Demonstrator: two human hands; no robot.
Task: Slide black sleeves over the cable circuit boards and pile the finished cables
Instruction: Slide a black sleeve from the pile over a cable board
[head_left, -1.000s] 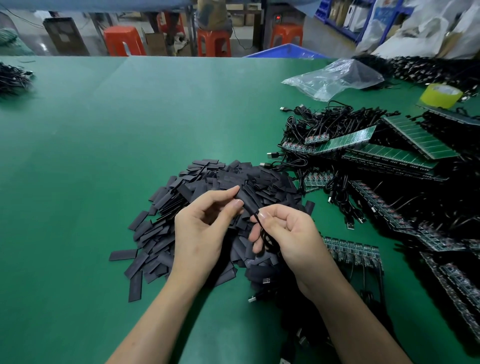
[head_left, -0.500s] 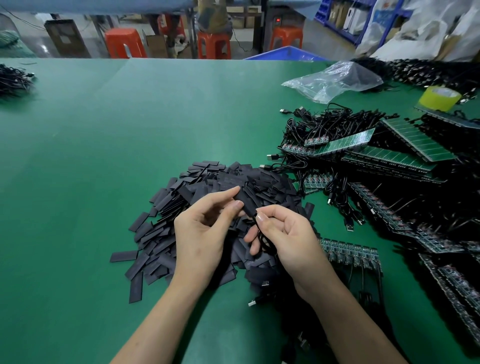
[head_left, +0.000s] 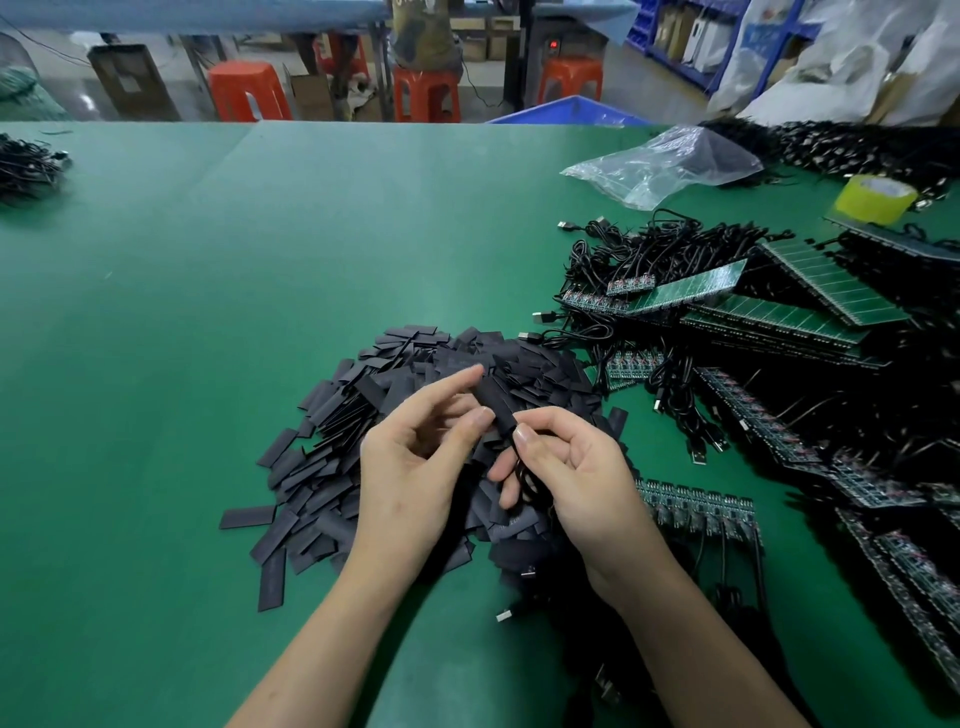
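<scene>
Two hands I watch above the sleeve pile: my left hand pinches one black sleeve, my right hand pinches one cable.

Cable pile half beyond left edge; board strips beyond right edge

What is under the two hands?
A pile of black sleeves on the green table. Above it the left hand pinches one sleeve; the right hand holds a cable. What lies right beneath the palms is covered.
</scene>
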